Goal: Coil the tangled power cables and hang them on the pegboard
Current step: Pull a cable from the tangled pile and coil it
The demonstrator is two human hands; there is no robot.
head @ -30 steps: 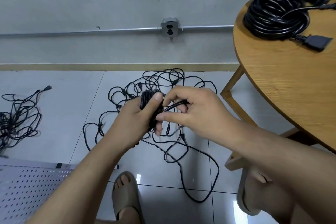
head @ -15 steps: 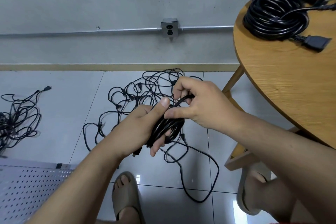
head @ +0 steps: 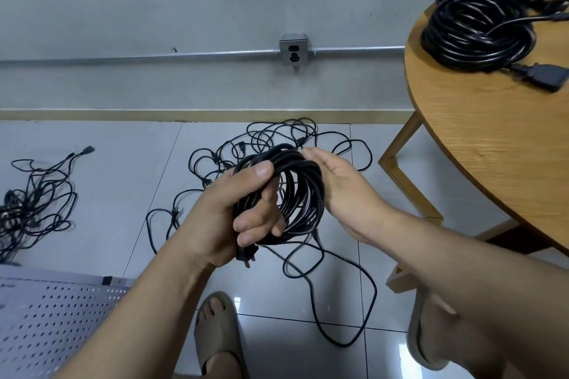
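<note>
Head view: left hand [head: 234,218] grips the coil [head: 304,188], right hand [head: 341,191] spread against it. Winding the trailing cable [head: 375,292] looks next.

bare workroom: concrete wall [head: 154,9], conduit-fed socket [head: 293,49], tiled floor [head: 107,194], pegboard [head: 52,323]

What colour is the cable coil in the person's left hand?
Black; the coil shows best in the head view.
</note>
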